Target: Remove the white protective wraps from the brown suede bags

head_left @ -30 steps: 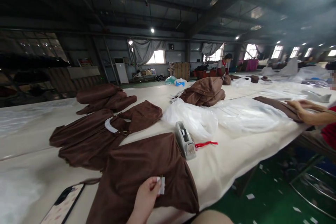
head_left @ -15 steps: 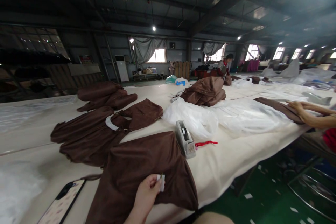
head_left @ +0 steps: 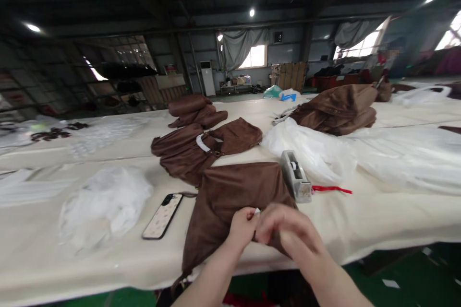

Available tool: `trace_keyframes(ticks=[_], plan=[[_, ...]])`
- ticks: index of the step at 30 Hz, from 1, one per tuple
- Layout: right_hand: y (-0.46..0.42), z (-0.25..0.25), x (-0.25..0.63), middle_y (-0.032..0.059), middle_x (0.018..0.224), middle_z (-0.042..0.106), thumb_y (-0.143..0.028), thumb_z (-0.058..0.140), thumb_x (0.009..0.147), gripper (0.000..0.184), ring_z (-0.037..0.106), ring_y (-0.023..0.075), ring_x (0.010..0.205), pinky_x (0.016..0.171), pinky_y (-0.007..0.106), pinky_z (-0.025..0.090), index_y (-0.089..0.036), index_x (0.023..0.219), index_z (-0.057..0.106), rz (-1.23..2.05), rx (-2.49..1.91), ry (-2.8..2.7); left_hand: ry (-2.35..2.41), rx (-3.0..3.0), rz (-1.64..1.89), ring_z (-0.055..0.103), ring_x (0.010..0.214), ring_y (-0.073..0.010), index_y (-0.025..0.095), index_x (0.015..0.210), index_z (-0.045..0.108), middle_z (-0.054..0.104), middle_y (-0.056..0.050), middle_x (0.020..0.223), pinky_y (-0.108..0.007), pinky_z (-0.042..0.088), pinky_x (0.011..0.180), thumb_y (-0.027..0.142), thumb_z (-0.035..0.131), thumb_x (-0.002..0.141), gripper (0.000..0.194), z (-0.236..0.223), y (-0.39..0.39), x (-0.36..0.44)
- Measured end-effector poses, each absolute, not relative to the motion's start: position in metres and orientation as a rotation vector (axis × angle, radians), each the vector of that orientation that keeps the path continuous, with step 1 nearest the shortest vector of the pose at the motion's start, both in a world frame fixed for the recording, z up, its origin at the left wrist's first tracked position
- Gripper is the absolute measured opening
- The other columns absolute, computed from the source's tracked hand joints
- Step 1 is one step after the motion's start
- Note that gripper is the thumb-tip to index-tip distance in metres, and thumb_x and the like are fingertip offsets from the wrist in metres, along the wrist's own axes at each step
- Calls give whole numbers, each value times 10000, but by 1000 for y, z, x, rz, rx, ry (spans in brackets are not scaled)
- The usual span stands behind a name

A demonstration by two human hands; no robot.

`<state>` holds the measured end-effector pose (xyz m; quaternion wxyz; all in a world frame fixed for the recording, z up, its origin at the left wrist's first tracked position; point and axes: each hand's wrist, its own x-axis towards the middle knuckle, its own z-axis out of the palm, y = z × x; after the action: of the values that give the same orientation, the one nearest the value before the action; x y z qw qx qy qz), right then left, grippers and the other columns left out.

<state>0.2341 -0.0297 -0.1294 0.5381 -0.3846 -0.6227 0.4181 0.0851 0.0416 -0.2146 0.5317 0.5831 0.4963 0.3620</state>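
Observation:
A dark brown soft leather-like bag (head_left: 234,182) lies flat on the table in front of me. Over its near part, my left hand (head_left: 243,226) pinches a small white slip (head_left: 257,211), mostly covered by fingers. My right hand (head_left: 293,228) is close beside it, slightly blurred, with fingers curled in towards the slip; what they grip is hidden. A grey tape dispenser (head_left: 296,177) stands against the bag's right side, a red cord (head_left: 332,189) next to it. Left of the bag lies a phone in a patterned case (head_left: 162,217).
More brown bags (head_left: 192,151) lie behind, with another brown heap (head_left: 336,108) at the back right. Clear plastic bags (head_left: 309,148) spread to the right, and a crumpled one (head_left: 108,201) lies left. The pale table cover (head_left: 345,220) drops at the near edge.
My view has swung left. My right hand has come in from out of view to beside my left hand, which still pinches the white slip over the bag.

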Motion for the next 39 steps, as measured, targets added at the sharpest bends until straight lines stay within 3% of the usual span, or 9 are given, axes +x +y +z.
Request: trace_keyframes(ticks=[5, 9, 16, 19, 24, 28, 32, 35, 39], plan=[[16, -184, 238, 16, 610, 608, -574, 405, 882, 452, 556, 131, 475, 430, 237, 425, -186, 757, 601, 979, -1493, -1210, 1251, 1457, 868, 628, 603, -155, 147, 751, 670, 684, -39, 644, -234, 474, 582, 333, 536, 780, 231, -217, 43, 86], [24, -217, 240, 21, 594, 630, -522, 422, 854, 407, 531, 111, 393, 362, 216, 385, -183, 718, 601, 1133, -1704, -1312, 1281, 1517, 840, 627, 622, -157, 156, 763, 678, 691, -30, 656, -229, 466, 585, 326, 533, 787, 224, -223, 46, 87], [24, -228, 227, -13, 581, 624, -342, 520, 735, 177, 527, 95, 406, 362, 186, 375, -189, 728, 609, 1172, -1568, -1266, 1314, 1612, 809, 648, 698, -169, 165, 796, 701, 721, -35, 747, -237, 478, 650, 303, 525, 800, 224, -218, 44, 85], [23, -229, 226, -19, 539, 598, -377, 533, 741, 199, 510, 101, 388, 362, 198, 369, -192, 699, 593, 1153, -1555, -1221, 1349, 1759, 801, 648, 729, -175, 181, 785, 709, 729, -44, 793, -251, 477, 684, 295, 494, 832, 248, -208, 39, 84], [18, -217, 227, 10, 534, 608, -532, 433, 855, 426, 492, 106, 369, 381, 227, 352, -188, 644, 568, 1090, -1512, -1313, 1408, 1972, 727, 643, 729, -182, 203, 824, 709, 728, -53, 840, -273, 466, 700, 292, 444, 877, 285, -193, 30, 85], [17, -210, 230, -3, 444, 544, -578, 356, 891, 522, 490, 121, 373, 401, 240, 345, -182, 652, 598, 1049, -1469, -1352, 1465, 2046, 669, 631, 766, -197, 202, 857, 691, 717, -59, 851, -280, 456, 713, 318, 519, 844, 207, -187, 27, 84], [18, -217, 232, 13, 540, 604, -569, 356, 877, 507, 504, 118, 386, 385, 238, 343, -166, 734, 629, 1107, -1404, -1283, 1464, 2083, 675, 623, 785, -183, 218, 885, 695, 708, -41, 872, -278, 453, 740, 245, 475, 860, 223, -183, 27, 82], [19, -226, 230, 12, 566, 621, -527, 459, 810, 415, 481, 108, 353, 336, 227, 307, -153, 793, 638, 1194, -1469, -1217, 1494, 2090, 709, 612, 805, -177, 218, 888, 712, 689, -44, 885, -276, 455, 771, 215, 465, 860, 248, -179, 28, 82], [20, -228, 223, 12, 612, 644, -501, 552, 746, 355, 455, 78, 345, 315, 204, 283, -155, 756, 629, 1381, -1347, -1185, 1538, 2075, 710, 599, 800, -169, 206, 871, 722, 657, -53, 883, -275, 463, 780, 206, 479, 855, 244, -177, 30, 82]])
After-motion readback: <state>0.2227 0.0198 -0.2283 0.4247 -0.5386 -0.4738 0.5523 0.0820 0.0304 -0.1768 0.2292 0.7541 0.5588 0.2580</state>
